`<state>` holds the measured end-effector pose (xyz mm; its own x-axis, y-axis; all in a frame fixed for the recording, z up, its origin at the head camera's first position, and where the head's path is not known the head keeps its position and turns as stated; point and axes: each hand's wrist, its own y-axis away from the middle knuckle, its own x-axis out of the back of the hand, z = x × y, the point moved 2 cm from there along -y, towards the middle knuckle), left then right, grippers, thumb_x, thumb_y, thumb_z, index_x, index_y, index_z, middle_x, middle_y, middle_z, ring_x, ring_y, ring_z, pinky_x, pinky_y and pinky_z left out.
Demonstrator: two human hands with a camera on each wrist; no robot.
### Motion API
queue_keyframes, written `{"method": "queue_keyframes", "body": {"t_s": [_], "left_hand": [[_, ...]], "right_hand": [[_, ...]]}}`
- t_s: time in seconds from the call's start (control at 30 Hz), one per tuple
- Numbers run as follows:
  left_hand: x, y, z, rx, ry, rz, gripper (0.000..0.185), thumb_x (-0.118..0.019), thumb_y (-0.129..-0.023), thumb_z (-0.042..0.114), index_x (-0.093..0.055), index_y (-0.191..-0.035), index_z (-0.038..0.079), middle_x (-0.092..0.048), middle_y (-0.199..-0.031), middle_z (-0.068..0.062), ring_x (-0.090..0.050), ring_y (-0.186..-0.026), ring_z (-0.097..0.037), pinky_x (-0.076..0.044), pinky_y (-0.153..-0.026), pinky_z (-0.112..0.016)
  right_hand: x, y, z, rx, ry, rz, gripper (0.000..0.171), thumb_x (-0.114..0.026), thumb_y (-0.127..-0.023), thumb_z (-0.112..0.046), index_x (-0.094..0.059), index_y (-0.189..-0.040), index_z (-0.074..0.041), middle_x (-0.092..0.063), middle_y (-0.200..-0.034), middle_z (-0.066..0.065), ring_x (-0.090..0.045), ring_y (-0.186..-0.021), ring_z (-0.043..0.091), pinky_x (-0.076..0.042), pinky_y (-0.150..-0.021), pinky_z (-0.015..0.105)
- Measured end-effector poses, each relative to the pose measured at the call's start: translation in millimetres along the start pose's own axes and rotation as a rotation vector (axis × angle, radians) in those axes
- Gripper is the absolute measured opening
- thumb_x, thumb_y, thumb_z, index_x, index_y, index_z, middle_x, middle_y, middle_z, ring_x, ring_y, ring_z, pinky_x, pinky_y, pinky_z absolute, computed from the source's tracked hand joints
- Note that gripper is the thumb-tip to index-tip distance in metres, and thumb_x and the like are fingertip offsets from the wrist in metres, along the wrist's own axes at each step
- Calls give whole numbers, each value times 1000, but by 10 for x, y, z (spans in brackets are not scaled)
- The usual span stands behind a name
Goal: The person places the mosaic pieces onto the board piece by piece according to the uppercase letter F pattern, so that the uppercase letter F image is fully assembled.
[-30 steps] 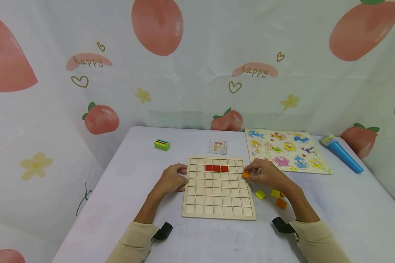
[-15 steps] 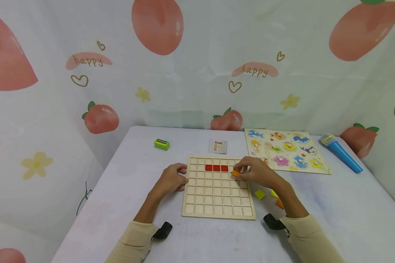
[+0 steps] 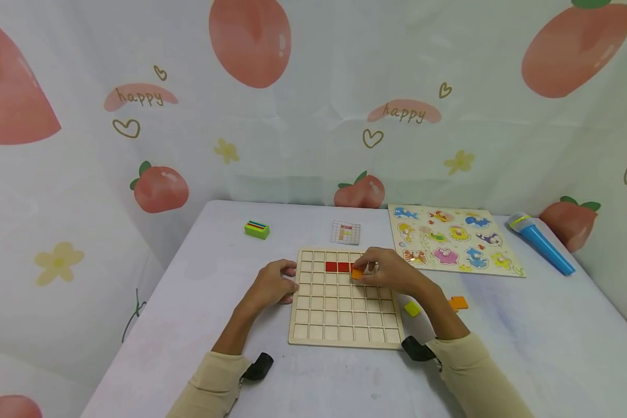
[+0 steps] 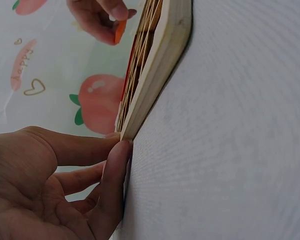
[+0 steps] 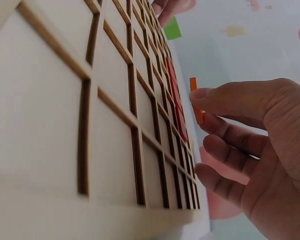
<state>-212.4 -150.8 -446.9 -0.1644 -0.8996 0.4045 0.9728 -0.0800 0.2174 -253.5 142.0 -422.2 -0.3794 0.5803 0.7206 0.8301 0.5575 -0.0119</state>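
Observation:
A square wooden grid board (image 3: 338, 319) lies on the table, with a row of red square tiles (image 3: 331, 267) in its upper part. My left hand (image 3: 273, 283) holds the board's left edge; in the left wrist view, thumb and a finger (image 4: 116, 165) pinch the rim. Over the board, my right hand (image 3: 392, 270) pinches an orange square tile (image 3: 357, 273) between thumb and fingers. In the right wrist view this orange tile (image 5: 194, 82) stands edge-on to the camera, above the grid. From the head camera it partly covers the rightmost red tile.
Right of the board lie a yellow tile (image 3: 412, 309) and orange tiles (image 3: 460, 302), partly behind my right forearm. Beyond the board are a small gridded card (image 3: 346, 232), a green block (image 3: 257, 230), an animal peg puzzle (image 3: 451, 241) and a blue toy microphone (image 3: 543, 244).
My right hand has carried the orange tile leftward from the board's right edge to just below the rightmost red tile. The left hand has stayed at the board's left edge.

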Motion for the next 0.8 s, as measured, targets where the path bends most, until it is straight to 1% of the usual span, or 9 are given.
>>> {"method": "queue_keyframes", "body": {"t_s": [0.2, 0.43, 0.6, 0.8], "left_hand": [[-4, -4, 1, -2, 8, -3, 54, -71, -90, -3, -61, -142, 1, -61, -124, -12, -67, -90, -17, -63, -65, -29], [5, 1, 11, 3, -1, 5, 54, -71, -89, -3, -61, -143, 0, -61, -123, -12, -67, -89, -17, -63, -65, -28], [7, 4, 10, -1, 1, 4, 54, -71, -89, -3, -61, -142, 0, -61, -123, -12, -67, -89, -17, -63, -64, -28], [4, 3, 2, -6, 0, 1, 54, -71, -89, -3, -61, -142, 0, -61, -122, -12, -67, -87, -17, -63, -64, -28]], "right_hand": [[-49, -51, -105, 15, -9, -13, 27, -83, -91, -19, -80, -116, -7, -72, -108, 1, -61, -99, 21, -54, -90, 38], [-130, -151, -177, 59, 35, -44, 25, -83, -93, -20, -81, -114, -8, -72, -106, -1, -59, -94, 15, -54, -84, 29], [-191, -202, -196, 62, 12, -65, 25, -82, -91, -16, -81, -115, -8, -71, -107, 0, -59, -94, 17, -53, -82, 29], [-251, -253, -221, 61, 28, -78, 23, -79, -91, -11, -81, -114, -10, -70, -106, -2, -58, -94, 16, -52, -83, 29]]}}
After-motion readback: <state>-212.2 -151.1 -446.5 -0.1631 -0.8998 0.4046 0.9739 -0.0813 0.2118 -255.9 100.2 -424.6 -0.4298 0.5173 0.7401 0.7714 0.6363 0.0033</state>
